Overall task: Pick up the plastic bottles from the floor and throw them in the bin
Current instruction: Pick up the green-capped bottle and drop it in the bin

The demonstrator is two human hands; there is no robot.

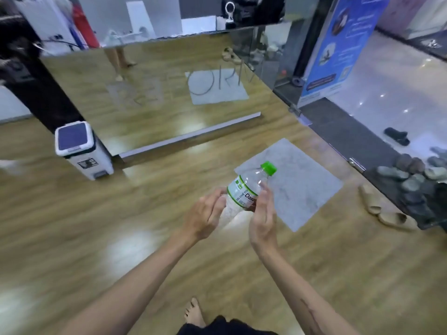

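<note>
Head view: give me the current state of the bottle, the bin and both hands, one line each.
Plastic bottle: off the floor, held between both hands, tilted, green cap on.
Bin: upright on the floor to the left, lid closed.
Left hand: fingers curled round the bottle's lower part.
Right hand: fingers against the bottle's labelled side.
Grey mat: flat on the floor, nothing on it.

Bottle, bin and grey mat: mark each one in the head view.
plastic bottle [242, 189]: head view, on its white and green label.
bin [71, 136]: head view, on the dark panel of its lid.
grey mat [302, 180]: head view, on its bare middle, right of the bottle.
</note>
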